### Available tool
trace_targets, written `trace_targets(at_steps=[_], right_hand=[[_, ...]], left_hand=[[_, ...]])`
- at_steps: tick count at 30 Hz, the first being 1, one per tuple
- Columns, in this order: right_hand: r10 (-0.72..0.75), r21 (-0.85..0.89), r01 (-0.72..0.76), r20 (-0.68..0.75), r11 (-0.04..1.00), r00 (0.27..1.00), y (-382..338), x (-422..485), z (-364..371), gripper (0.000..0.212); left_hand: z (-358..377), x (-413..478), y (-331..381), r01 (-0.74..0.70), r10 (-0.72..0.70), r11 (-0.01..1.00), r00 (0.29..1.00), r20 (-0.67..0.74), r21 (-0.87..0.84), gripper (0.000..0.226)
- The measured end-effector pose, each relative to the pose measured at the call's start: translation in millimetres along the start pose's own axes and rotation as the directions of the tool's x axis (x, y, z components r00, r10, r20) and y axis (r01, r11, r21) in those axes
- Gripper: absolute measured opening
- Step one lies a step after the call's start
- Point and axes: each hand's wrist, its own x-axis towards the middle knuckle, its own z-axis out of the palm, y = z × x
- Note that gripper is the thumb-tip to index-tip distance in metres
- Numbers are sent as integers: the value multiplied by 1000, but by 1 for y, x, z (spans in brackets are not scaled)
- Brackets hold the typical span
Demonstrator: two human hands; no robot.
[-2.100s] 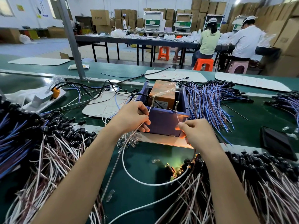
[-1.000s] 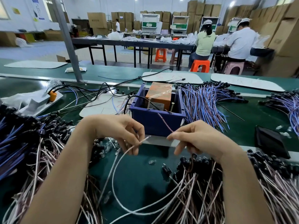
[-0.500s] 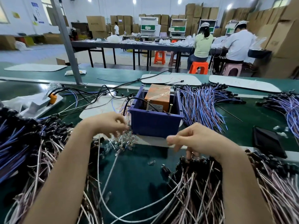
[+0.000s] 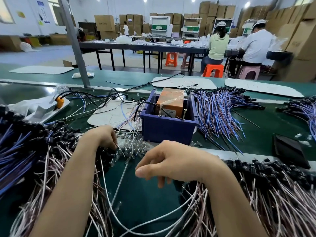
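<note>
Beside blue bin (image 4: 167,130), left hand (image 4: 100,135) now among clear bulbs (image 4: 135,146), grip unclear, right hand (image 4: 169,161) loose, white wire (image 4: 104,185) dropped

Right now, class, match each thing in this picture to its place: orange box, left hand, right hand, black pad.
Things:
1 orange box
2 left hand
3 right hand
4 black pad

Places:
A far right on the bench
B over the pink wires
C inside the blue bin
D at the pile of clear bulbs

Pairs: 1-C, 2-D, 3-B, 4-A.
</note>
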Motion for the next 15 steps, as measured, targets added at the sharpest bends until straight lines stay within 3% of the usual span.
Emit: trace_targets(at_steps=[3,6,8,11,13,15], right_hand=[[30,-3,-31,-120,1000,992,7,2,-3,23],[68,239,-10,-236,971,969,8,6,-6,23],[100,524,44,-244,850,964,2,11,-6,26],[135,818,64,-171,572,976,-11,15,-2,41],[112,917,48,-100,396,989,-17,16,1,51],[85,943,94,-127,319,988,-20,15,3,43]], left_hand=[[-13,-7,-2,-37,22,992,991,-134,-116,10],[-36,-26,5,-153,31,925,943,-331,-347,15],[-48,-44,17,-305,75,833,889,-452,-461,17],[-59,-83,48,-596,233,634,754,-614,-492,16],[-60,-111,70,-746,413,469,658,-630,-472,11],[-55,-133,91,-827,626,347,555,-548,-443,14]])
